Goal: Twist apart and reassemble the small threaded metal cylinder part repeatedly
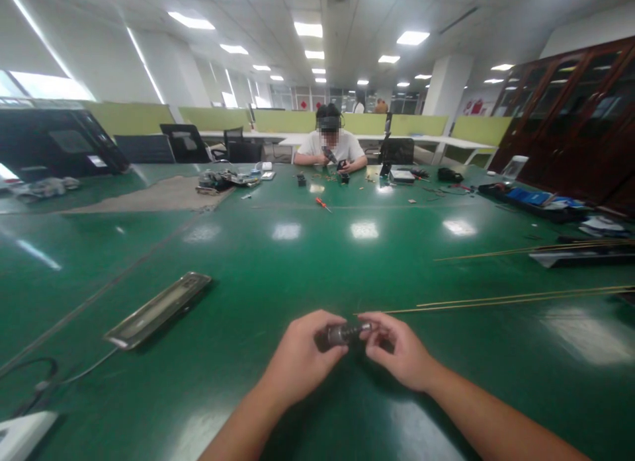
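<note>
Low in the middle of the head view, a small dark cylindrical part [340, 335] with ring-like ridges lies sideways above the green table. My left hand [305, 355] is closed around its thicker left end, which the fingers partly hide. The part narrows to the right and ends in a shiny metal tip [366, 327]. At that tip, the fingers of my right hand [401, 352] are closed in a pinch. Thin brass-coloured rods [446, 304] stretch along the table from just behind my right hand toward the right edge.
A long, shallow metal-rimmed panel [159, 312] with a cable lies on the left. Across the green table [258, 249] a co-worker [331, 140] handles a dark object, with an orange screwdriver [322, 204] nearby. Blue items fill a black tray [530, 198] at the right.
</note>
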`<state>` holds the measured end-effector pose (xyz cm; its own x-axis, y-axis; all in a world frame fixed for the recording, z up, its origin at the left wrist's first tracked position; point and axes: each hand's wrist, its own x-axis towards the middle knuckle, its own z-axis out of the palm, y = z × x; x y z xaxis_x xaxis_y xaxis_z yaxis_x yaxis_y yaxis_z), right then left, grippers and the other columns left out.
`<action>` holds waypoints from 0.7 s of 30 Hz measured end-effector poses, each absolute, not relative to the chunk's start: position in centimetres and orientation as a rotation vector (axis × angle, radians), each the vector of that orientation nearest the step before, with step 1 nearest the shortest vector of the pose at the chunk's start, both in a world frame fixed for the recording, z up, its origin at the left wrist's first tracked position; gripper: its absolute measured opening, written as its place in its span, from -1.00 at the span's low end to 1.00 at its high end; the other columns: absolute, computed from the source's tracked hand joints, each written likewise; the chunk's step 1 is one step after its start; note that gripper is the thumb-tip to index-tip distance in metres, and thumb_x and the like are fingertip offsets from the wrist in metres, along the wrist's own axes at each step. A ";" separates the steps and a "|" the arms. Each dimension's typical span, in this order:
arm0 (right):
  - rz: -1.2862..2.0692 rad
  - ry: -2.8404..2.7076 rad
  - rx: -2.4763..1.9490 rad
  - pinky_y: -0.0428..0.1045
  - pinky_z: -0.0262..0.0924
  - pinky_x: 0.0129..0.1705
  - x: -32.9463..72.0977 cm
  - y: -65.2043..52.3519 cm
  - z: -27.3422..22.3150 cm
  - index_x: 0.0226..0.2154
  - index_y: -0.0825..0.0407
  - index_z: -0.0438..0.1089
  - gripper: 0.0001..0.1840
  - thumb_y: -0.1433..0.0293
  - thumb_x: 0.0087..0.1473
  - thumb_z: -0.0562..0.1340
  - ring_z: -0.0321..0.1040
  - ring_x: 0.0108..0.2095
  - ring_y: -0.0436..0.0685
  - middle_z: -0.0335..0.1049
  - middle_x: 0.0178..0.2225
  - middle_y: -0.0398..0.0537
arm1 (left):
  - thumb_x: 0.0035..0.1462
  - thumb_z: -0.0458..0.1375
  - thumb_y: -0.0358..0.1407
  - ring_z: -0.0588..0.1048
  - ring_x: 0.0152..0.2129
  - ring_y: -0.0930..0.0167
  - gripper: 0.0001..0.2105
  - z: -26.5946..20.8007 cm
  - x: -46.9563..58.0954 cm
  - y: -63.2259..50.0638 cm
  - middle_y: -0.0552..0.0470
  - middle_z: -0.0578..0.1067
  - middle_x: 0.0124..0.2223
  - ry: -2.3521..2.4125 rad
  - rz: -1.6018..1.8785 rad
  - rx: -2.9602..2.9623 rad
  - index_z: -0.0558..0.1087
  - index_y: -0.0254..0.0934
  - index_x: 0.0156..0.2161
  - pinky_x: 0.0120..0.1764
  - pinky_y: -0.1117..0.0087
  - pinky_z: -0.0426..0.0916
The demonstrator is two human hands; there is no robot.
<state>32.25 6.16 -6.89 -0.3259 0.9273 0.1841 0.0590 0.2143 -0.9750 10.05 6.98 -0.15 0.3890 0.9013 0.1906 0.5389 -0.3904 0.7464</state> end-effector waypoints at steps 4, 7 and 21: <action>1.243 -1.600 -1.008 -0.01 0.29 -0.22 32.1 6.3 -6.7 0.08 0.03 0.29 -0.43 0.50 -0.04 0.30 0.37 -0.34 0.03 0.41 -0.21 -0.05 | -0.01 0.28 -0.44 0.52 -0.25 0.33 -0.75 -2.7 9.9 7.2 0.01 0.57 -0.21 1.140 0.770 2.100 0.54 -0.19 -0.16 -0.14 0.32 0.36; 1.217 -1.638 -1.045 -0.02 0.28 -0.22 32.0 6.3 -6.5 0.02 0.03 0.33 -0.46 0.55 -0.08 0.29 0.39 -0.32 0.05 0.43 -0.23 -0.07 | 0.03 0.26 -0.43 0.52 -0.23 0.33 -0.75 -4.0 9.6 7.6 -0.01 0.57 -0.18 1.076 0.762 2.103 0.53 -0.18 -0.13 -0.12 0.31 0.36; 1.118 -1.790 -1.248 -0.07 0.19 -0.34 31.0 6.1 -5.8 -0.21 0.02 0.48 -0.76 0.49 -0.02 0.31 0.36 -0.42 0.06 0.46 -0.40 -0.13 | 0.07 0.29 -0.35 0.56 -0.21 0.32 -0.68 -4.8 9.6 8.0 0.00 0.60 -0.15 1.080 0.769 2.074 0.53 -0.11 -0.03 -0.12 0.35 0.43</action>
<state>31.00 6.11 -5.84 -0.3123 0.9485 0.0539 0.3678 0.1730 -0.9137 9.58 8.03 -4.79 0.4845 0.8535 0.1921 0.4602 -0.4354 0.7737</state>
